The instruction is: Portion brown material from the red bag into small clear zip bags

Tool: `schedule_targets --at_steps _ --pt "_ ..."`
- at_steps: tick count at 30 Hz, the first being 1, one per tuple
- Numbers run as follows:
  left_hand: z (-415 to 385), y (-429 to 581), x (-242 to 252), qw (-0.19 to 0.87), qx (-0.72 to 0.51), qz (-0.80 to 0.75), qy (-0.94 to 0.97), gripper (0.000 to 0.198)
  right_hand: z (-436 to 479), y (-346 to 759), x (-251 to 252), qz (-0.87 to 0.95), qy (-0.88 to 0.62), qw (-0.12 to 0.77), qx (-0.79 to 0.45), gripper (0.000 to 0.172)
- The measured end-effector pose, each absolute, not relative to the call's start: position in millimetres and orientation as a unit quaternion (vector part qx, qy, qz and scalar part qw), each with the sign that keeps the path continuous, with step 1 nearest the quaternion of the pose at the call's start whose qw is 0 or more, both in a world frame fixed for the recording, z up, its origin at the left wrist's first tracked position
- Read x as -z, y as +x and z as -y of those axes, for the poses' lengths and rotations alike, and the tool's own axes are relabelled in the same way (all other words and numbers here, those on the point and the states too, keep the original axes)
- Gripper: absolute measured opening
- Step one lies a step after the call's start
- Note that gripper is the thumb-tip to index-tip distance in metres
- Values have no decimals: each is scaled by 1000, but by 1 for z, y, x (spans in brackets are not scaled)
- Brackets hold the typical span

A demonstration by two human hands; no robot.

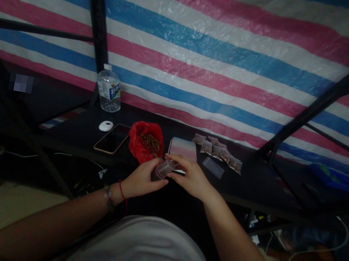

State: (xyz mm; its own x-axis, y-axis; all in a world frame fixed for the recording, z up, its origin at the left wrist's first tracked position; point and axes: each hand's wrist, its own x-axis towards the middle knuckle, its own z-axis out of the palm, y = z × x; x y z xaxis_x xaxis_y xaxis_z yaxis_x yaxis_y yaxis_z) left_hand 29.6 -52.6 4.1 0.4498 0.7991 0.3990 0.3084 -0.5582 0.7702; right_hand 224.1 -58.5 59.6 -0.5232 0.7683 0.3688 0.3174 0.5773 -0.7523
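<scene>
Both hands meet at the near edge of a dark table [253, 180]. My left hand [142, 180] is closed round a small clear plastic bag [162, 170] with dark contents. My right hand [188, 177] pinches the top of the same bag with thumb and fingers. Just beyond them lies an open red plastic bag [144, 141] holding small brown pieces. A pink and white box [184, 148] sits right behind my right hand.
Several small filled clear bags [220, 151] lie in a row at the right, with one empty clear bag [213, 167] nearer. A phone [112, 138], a white oval object [106, 126] and a water bottle [109, 90] stand at the left. A striped tarp [210, 42] and black frame bars [94, 8] rise behind.
</scene>
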Motion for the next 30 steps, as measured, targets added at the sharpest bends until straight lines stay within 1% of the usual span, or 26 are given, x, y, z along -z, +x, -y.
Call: schedule_targets --at_steps 2,6,9,12,14,16,19,22,24,26,27,28,30 --pt "53 29 -5 320 -398 -343 788 39 60 224 -60 812 -330 365 -315 51" --pt "53 26 -7 325 -422 -348 772 34 62 224 -62 810 -349 380 -279 59" --pt "51 25 -7 342 -438 -345 757 31 57 227 -60 814 -370 374 -245 51" --pt "50 24 -5 363 -441 -337 748 30 35 235 -48 796 -397 389 -240 44" --pt "49 24 -4 372 -442 -336 744 30 11 244 -34 763 -438 413 -236 43" --pt "49 25 -3 381 -442 -333 741 30 -14 254 -18 725 -504 429 -192 40" --pt "49 25 -4 403 -439 -330 732 31 -46 265 3 680 -580 417 -163 39" --pt "49 25 -6 440 -442 -327 710 33 -63 271 13 666 -621 380 -160 40" --pt "49 25 -7 477 -444 -315 690 34 -63 270 11 678 -613 386 -123 48" --pt "48 24 -6 521 -443 -293 668 38 -55 266 4 689 -585 420 -77 58" --pt "47 24 -6 545 -441 -279 656 41 -47 262 -2 695 -566 438 -67 59" --pt "47 23 -5 569 -436 -264 645 44 -38 258 -9 703 -545 450 -74 56" --pt "47 23 -4 622 -411 -232 625 51 -14 248 -23 736 -488 448 -138 43"
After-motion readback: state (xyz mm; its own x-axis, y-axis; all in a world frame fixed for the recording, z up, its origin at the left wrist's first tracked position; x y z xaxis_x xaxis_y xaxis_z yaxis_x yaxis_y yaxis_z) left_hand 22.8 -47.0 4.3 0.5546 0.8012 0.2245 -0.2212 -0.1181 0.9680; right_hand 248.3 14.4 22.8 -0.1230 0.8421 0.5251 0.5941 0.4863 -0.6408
